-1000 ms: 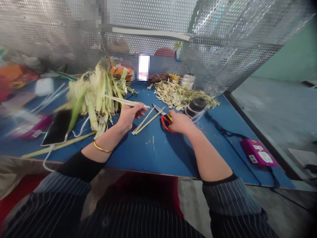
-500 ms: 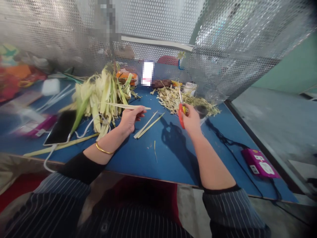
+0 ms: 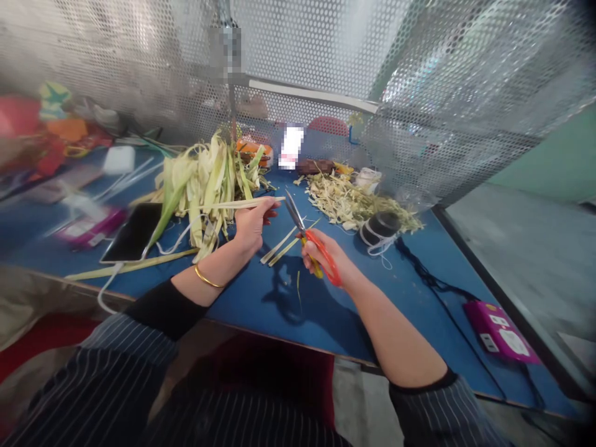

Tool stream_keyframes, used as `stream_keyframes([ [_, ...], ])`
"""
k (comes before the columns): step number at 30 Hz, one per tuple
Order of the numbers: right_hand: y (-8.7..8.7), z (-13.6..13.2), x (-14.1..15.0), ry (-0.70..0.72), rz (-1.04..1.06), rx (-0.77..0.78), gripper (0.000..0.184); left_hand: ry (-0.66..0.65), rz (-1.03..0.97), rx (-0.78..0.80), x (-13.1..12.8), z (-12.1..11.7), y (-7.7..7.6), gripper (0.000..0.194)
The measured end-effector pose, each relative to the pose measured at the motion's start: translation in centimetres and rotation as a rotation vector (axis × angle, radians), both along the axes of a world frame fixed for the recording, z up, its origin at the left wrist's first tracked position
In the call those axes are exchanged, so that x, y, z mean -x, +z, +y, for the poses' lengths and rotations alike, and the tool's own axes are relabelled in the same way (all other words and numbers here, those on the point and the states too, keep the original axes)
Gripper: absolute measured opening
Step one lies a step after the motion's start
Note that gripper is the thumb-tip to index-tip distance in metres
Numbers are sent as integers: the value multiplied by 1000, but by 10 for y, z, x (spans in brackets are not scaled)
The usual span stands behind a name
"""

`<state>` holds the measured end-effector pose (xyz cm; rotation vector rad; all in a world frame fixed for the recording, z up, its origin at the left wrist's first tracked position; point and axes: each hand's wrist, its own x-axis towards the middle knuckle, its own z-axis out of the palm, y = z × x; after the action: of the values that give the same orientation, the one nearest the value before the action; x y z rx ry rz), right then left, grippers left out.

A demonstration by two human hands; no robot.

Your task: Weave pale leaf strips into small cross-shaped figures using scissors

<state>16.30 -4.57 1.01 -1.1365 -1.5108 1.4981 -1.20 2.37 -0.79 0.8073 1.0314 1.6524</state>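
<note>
The person's two forearms reach over the near edge of the blue bench [image 3: 326, 329], a gold bangle [image 3: 208, 279] around the left wrist. The right hand [image 3: 328, 254] has its grip closed around the red and yellow handles of the scissors [image 3: 298, 216], whose blades point up and away, just beside the free end of the pale strips [image 3: 228, 204]. Whether blades and strips touch is hard to tell. The left hand [image 3: 251, 223] has a narrow grip, pinching the pale strips between thumb and fingers, so that they lie roughly level above the bench.

Below the hands, a thin green sliver [image 3: 298, 288] lies on the bench, and the loose strips [image 3: 279, 246] rest between the two hands, a little beyond the sliver. To the right sits a purple power block [image 3: 501, 331] with dark cables; to the left, a dark-screened phone [image 3: 133, 233] lies near a white cord.

Farther off, a black spool [image 3: 380, 228] wound with white string stands beside a heap of pale shreds [image 3: 339, 198]. A large bunch of husks [image 3: 205, 180] spreads behind the left hand. Behind everything, a bright, pixelated panel [image 3: 291, 148] stands before a perforated screen [image 3: 288, 37].
</note>
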Motion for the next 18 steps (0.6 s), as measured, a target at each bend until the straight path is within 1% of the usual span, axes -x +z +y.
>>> stream_keyframes([
  [9,-10,2,8,-115,-43,9,47,-15,-1,-21,-9,-3,-5,19],
  [14,-10,2,10,-134,-6,32,42,-30,-38,-4,-10,-3,-4,17],
  [18,-11,0,15,-171,6,3,39,-40,-55,18,-10,-3,-2,16],
])
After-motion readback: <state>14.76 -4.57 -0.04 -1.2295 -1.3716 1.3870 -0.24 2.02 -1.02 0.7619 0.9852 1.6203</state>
